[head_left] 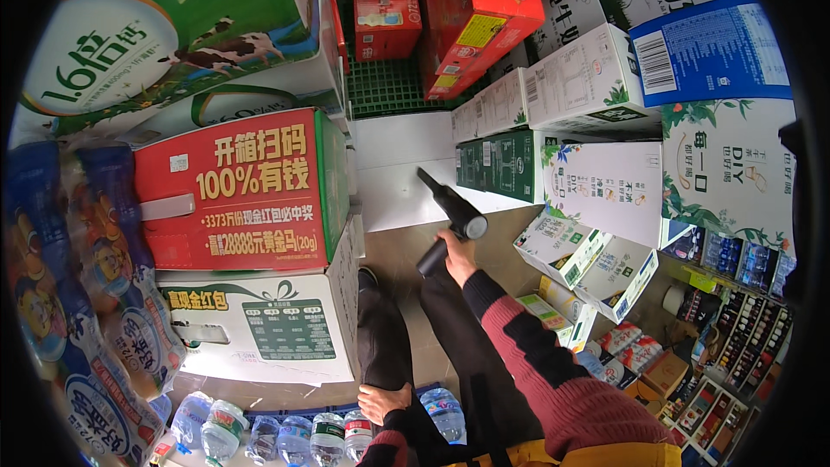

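Note:
In my right hand (458, 257) is a black, pistol-shaped handheld vacuum or blower (456, 212); I cannot tell which. My fingers are wrapped round its grip, and its narrow nozzle points up and away to the left, above a white flat surface (393, 164). The nozzle's tip appears apart from that surface, and any dust there is too small to see. My left hand (383, 401) lies on my left thigh with its fingers stretched over the dark trousers, holding nothing.
To the left stand a red and white carton (251, 182) and a large milk carton (181, 35). White cartons (605, 182) are stacked on the right. Red boxes (385, 9) rest by a green crate (402, 97) at the back. Water bottles (328, 437) line the near edge.

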A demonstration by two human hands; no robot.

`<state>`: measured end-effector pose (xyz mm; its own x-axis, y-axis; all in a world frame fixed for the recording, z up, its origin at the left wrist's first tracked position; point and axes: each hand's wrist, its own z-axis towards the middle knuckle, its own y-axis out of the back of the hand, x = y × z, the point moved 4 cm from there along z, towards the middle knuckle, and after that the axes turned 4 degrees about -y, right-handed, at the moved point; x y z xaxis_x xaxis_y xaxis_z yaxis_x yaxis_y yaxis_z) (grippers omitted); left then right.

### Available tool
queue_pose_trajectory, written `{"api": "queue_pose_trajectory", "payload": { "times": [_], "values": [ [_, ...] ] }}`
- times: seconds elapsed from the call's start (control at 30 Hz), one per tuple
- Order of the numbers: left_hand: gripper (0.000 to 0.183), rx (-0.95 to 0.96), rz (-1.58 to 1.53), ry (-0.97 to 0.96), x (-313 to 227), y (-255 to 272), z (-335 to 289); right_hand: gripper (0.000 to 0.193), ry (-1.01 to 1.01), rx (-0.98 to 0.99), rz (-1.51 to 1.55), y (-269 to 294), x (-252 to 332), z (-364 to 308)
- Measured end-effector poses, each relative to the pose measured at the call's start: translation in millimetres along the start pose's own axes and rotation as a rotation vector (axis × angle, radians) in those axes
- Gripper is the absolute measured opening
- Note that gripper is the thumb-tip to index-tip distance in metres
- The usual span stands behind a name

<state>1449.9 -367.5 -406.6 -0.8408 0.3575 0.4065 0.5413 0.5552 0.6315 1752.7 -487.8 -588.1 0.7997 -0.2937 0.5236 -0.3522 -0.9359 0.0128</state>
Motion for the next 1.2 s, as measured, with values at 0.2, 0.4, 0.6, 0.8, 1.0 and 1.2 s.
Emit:
{"api": "queue_pose_trajectory", "payload": {
  "times": [0.2,0.4,0.6,0.8,1.0,1.2],
  "values": [
    [0.086,0.017,-0.035,-0.003,-0.8,1.5,4.1,0.019,0.226,0.272,0.049,-122.6,66.7,40.3],
    [0.09,-0.053,-0.054,-0.023,-1.2,4.5,19.6,0.019,0.39,0.363,-0.002,-220.0,133.2,69.9],
    [0.093,-0.059,-0.102,-0.003,-3.0,10.2,29.7,0.021,0.364,0.387,-0.143,-247.0,151.1,76.5],
    [0.093,-0.057,-0.066,-0.01,-11.3,12.1,28.5,0.033,0.397,0.458,-0.26,-252.9,151.6,84.7],
    [0.1,0.01,-0.099,0.026,-15.3,17.1,25.9,0.031,0.564,0.445,-0.246,-247.4,164.9,83.7],
    [0.092,-0.066,0.033,-0.036,-23.2,34.7,18.2,0.028,0.624,0.374,-0.241,-231.7,175.0,43.6]
  ]
}}
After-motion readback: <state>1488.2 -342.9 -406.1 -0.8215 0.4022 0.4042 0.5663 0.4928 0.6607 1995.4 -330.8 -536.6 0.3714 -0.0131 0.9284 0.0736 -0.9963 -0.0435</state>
